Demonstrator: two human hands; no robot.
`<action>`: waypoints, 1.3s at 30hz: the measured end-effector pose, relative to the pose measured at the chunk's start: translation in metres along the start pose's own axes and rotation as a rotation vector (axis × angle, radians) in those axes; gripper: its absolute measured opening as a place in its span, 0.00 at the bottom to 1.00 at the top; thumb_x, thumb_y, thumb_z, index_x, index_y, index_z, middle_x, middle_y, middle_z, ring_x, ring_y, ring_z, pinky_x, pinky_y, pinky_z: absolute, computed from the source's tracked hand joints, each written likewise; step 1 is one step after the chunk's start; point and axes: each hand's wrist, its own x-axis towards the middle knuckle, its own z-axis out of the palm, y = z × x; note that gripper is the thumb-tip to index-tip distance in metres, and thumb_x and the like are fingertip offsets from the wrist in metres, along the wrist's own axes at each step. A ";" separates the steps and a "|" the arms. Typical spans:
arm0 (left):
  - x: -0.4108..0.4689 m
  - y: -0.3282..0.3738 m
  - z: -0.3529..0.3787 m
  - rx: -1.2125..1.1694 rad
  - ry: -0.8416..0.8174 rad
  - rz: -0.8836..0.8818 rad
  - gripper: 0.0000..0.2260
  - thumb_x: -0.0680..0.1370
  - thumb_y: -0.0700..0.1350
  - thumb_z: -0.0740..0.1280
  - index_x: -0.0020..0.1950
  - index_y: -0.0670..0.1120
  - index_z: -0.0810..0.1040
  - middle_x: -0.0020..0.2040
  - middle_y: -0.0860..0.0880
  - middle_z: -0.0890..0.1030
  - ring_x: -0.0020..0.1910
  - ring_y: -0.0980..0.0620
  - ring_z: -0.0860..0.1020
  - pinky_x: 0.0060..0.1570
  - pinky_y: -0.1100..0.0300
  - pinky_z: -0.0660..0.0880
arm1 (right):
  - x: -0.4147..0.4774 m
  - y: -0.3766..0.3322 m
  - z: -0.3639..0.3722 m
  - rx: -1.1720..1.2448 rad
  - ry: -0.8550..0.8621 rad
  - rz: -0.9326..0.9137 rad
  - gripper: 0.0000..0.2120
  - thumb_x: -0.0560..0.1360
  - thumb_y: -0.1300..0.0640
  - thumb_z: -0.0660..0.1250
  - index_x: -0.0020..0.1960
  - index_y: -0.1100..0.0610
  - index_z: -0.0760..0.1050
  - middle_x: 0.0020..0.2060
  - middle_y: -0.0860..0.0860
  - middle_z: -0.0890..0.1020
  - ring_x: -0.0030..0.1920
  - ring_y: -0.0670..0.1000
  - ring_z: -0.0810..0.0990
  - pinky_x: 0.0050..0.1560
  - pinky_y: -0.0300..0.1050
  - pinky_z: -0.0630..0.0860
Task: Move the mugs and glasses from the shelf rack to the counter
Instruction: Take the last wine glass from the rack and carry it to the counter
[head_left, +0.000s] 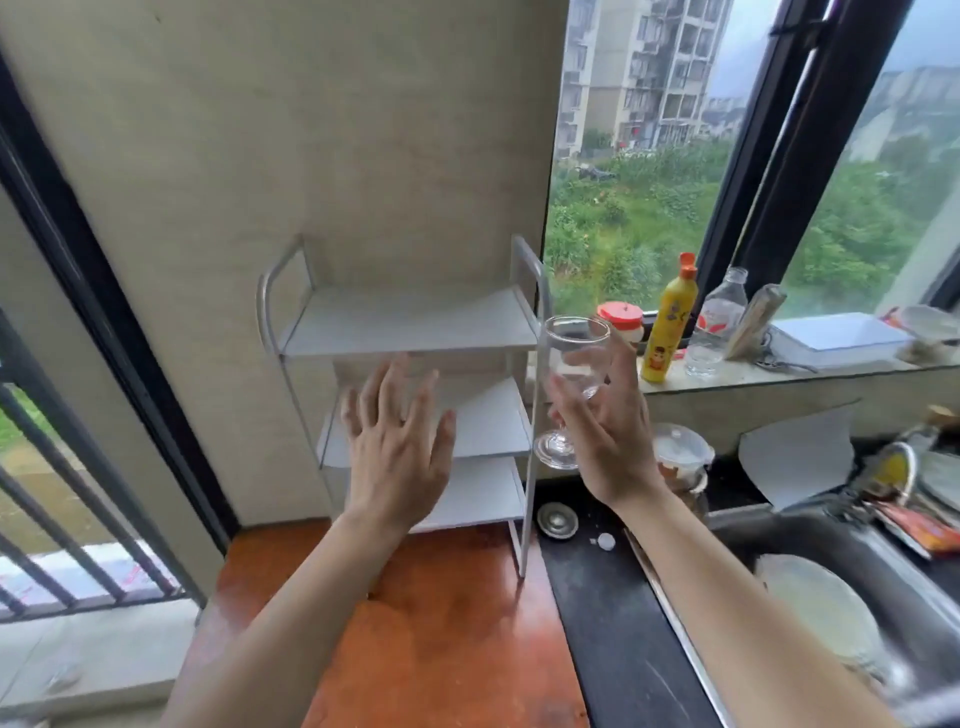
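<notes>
A white three-tier shelf rack (410, 332) stands against the wall on a reddish-brown surface (441, 623); the shelves I can see hold nothing. My right hand (608, 441) grips a clear stemmed glass (574, 353) just right of the rack's front post, upright, its foot hanging above the dark counter (613, 623). My left hand (397, 441) hovers in front of the middle shelf with fingers spread and nothing in it.
The window sill at right carries a yellow bottle (670, 322), a red-lidded jar (621, 317), a clear plastic bottle (719, 322) and a small glass (704, 361). A cluttered sink (852, 571) lies lower right. A lidded container (680, 452) and a round metal lid (557, 521) sit behind my right hand.
</notes>
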 end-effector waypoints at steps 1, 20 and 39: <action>-0.014 0.011 0.011 -0.034 -0.033 0.010 0.21 0.81 0.53 0.59 0.70 0.45 0.72 0.73 0.38 0.67 0.73 0.37 0.64 0.71 0.34 0.57 | -0.015 0.011 -0.011 -0.033 0.011 0.037 0.28 0.76 0.45 0.66 0.73 0.52 0.64 0.53 0.48 0.79 0.46 0.57 0.82 0.48 0.54 0.79; -0.109 0.428 0.060 -0.308 -0.405 0.698 0.26 0.81 0.57 0.55 0.73 0.43 0.71 0.72 0.38 0.71 0.70 0.36 0.70 0.66 0.40 0.66 | -0.255 0.000 -0.403 -0.317 0.689 0.308 0.26 0.70 0.44 0.70 0.66 0.39 0.66 0.57 0.40 0.78 0.58 0.46 0.79 0.56 0.49 0.80; -0.380 0.908 0.061 -0.440 -0.657 1.211 0.29 0.82 0.64 0.46 0.81 0.51 0.56 0.82 0.43 0.54 0.79 0.42 0.53 0.75 0.41 0.55 | -0.565 -0.052 -0.796 -0.610 1.292 0.407 0.27 0.70 0.54 0.73 0.61 0.35 0.67 0.55 0.46 0.76 0.43 0.40 0.82 0.38 0.37 0.80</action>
